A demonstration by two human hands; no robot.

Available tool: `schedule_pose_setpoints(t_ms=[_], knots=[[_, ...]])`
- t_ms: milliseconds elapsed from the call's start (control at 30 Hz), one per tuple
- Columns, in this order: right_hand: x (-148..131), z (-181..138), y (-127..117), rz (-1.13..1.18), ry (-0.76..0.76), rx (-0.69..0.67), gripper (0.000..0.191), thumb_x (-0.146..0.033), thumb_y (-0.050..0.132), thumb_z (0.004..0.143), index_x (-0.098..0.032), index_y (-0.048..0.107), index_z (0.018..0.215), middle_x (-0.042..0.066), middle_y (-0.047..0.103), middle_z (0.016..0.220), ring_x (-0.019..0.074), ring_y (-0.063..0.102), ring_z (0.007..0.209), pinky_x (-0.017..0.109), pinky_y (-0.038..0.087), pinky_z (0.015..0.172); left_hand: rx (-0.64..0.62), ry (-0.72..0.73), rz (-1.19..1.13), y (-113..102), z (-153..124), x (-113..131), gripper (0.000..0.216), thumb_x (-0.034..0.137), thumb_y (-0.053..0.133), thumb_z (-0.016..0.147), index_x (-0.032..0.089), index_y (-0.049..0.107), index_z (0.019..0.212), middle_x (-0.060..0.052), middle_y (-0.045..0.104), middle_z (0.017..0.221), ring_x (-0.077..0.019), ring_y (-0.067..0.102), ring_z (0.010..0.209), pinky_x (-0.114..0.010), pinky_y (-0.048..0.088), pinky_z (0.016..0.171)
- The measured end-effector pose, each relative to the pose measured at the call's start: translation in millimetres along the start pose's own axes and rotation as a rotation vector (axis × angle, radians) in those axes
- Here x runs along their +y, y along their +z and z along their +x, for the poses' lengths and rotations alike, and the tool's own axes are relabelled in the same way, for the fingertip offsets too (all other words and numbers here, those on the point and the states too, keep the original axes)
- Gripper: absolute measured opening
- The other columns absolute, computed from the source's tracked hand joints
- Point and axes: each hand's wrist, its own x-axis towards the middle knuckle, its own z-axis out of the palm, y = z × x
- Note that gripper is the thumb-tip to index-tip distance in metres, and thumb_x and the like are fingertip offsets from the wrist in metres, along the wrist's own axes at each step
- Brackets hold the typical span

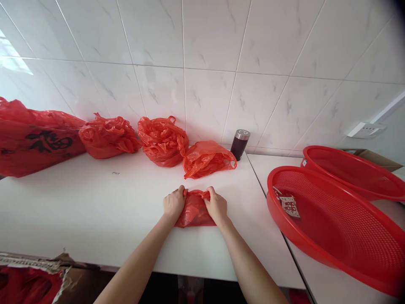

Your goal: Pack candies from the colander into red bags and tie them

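A small red plastic bag [195, 211] lies on the white table between my two hands, its thin film showing vague shapes inside that I cannot make out. My left hand [174, 203] is closed on the bag's upper left corner, the thumb and fingers pinching the film. On the other side my right hand [216, 205] grips the upper right corner the same way. The top edge is pulled across between both hands. Just behind it lies another crumpled red plastic bag [207, 158] with a handle loop.
Bundled red bags [163, 141] and a large printed red bag [38, 141] line the wall. A dark thermos [239, 145] stands at the back. Red plastic baskets [325, 219] sit right, one holding a small printed packet [289, 206]. An opened cardboard box [79, 280] is lower left.
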Motion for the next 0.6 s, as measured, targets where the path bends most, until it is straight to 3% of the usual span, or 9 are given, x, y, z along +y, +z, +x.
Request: schedule_pose_setpoints(t_ms=[367,600], knots=[[1.8,1.1,3.9,0.006,0.016,0.029,0.016,-0.022,0.057,0.084,-0.025,0.052,0.099,-0.002,0.066,0.078,0.0152,0.06,0.068,0.024,0.026,0.056,0.014,-0.029,-0.136,-0.3,-0.6,0.8,0.027,0.04,0.036,0.095,0.023,0.056,0.092,-0.008,0.068,0.08,-0.0227,0.063,0.07,-0.029,0.036,0.063],[3.9,-1.0,2.7,0.098,0.02,0.078,0.015,-0.023,0.053,0.083,-0.025,0.05,0.097,-0.003,0.063,0.073,0.0156,0.058,0.065,0.023,0.028,0.056,0.08,0.038,-0.528,-13.2,-13.3,3.1,0.03,0.042,0.028,0.097,0.024,0.052,0.094,-0.006,0.066,0.099,-0.0203,0.06,0.091,-0.03,0.042,0.076]])
